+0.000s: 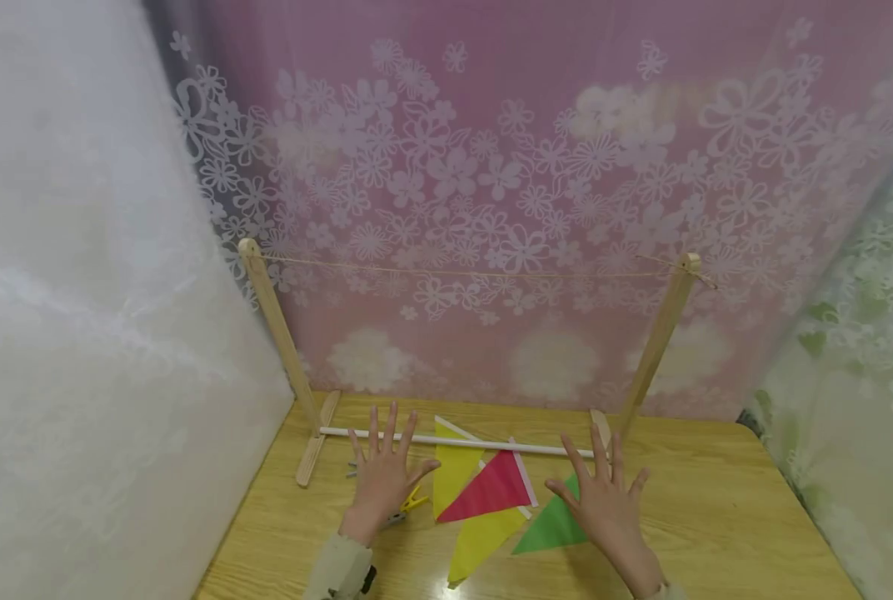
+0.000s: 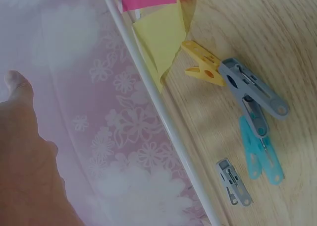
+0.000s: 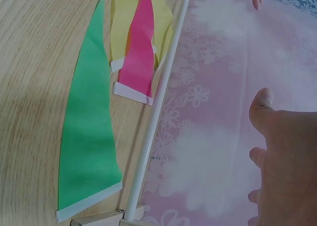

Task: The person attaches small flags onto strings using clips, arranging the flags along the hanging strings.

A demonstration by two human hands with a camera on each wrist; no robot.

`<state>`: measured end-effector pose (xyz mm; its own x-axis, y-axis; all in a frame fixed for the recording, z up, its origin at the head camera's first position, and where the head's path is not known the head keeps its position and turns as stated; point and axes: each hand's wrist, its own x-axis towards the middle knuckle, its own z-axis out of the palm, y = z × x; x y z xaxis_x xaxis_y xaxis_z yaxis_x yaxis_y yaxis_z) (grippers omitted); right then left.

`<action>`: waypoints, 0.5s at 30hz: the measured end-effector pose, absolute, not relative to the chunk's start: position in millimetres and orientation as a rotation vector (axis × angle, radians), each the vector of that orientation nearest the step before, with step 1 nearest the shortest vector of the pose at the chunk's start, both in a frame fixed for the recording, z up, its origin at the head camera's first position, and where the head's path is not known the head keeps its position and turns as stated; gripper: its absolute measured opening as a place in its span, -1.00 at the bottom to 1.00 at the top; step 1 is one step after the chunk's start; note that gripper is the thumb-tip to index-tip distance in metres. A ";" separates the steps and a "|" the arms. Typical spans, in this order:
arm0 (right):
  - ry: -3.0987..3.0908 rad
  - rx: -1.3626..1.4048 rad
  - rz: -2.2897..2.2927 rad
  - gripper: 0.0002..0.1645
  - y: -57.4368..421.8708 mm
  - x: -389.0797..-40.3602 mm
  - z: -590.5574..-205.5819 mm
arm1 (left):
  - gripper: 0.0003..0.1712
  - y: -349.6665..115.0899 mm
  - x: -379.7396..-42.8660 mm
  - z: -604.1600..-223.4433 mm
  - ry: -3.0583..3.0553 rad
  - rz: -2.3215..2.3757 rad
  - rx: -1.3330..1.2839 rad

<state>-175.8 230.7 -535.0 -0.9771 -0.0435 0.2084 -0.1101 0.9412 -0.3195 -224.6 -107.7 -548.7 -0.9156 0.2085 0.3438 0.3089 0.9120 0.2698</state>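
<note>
Both hands hover over the table with fingers spread and nothing held. My left hand (image 1: 381,483) is above the clothespins at left; my right hand (image 1: 607,504) is above the right edge of a green pennant (image 1: 555,525). Between them lie a red pennant (image 1: 494,487) and two yellow ones, partly overlapping, each with a white edge strip. In the left wrist view are a yellow clothespin (image 2: 204,63), two grey clothespins, the larger (image 2: 255,89) and the smaller (image 2: 233,182), and a teal clothespin (image 2: 261,154). The larger grey one overlaps the yellow and teal ones.
A wooden stand has a left post (image 1: 281,333) and a right post (image 1: 658,342) on flat feet. A thin string (image 1: 454,272) spans their tops, and a white rod (image 1: 446,442) joins them low down. Flowered curtains (image 1: 491,167) hang behind and beside the wooden table (image 1: 746,508).
</note>
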 end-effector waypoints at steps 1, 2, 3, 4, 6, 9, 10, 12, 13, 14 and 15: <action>-2.887 0.122 0.489 -0.02 230.8 -176.0 -534.5 | 0.03 -108.2 -225.0 -548.0 -2.761 -0.458 -0.383; -2.872 0.128 0.472 -0.03 231.0 -176.6 -534.4 | 0.03 -108.7 -225.2 -547.1 -2.762 -0.452 -0.382; -2.852 0.135 0.458 -0.05 231.1 -177.3 -534.4 | 0.02 -109.3 -225.8 -546.5 -2.764 -0.453 -0.384; -2.821 0.148 0.443 -0.07 231.9 -178.7 -535.6 | 0.01 -109.9 -226.5 -545.5 -2.764 -0.461 -0.387; -2.744 0.169 0.426 -0.14 233.3 -182.1 -536.2 | -0.04 -111.6 -228.6 -544.0 -2.762 -0.476 -0.392; -2.595 0.216 0.432 -0.28 237.5 -188.4 -535.5 | -0.14 -115.1 -233.6 -542.4 -2.723 -0.507 -0.405; -2.543 0.236 0.444 -0.33 239.5 -190.3 -534.5 | -0.20 -116.8 -235.6 -541.9 -2.698 -0.508 -0.410; -2.468 0.272 0.456 -0.39 243.8 -192.9 -530.5 | -0.31 -120.8 -239.2 -541.3 -2.637 -0.507 -0.424; -2.438 0.284 0.453 -0.42 246.6 -193.9 -528.6 | -0.37 -123.1 -240.4 -540.2 -2.602 -0.503 -0.436; -2.418 0.293 0.453 -0.46 249.4 -194.6 -526.2 | -0.44 -125.6 -241.5 -539.1 -2.567 -0.485 -0.445; -2.406 0.301 0.450 -0.50 252.3 -194.9 -523.6 | -0.51 -128.1 -242.6 -537.9 -2.532 -0.479 -0.458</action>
<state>-194.9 252.3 -523.6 -0.7538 -0.0977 0.6498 -0.3258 0.9144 -0.2404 -242.6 -128.1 -537.9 -0.8087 0.2241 0.5438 0.4071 0.8806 0.2426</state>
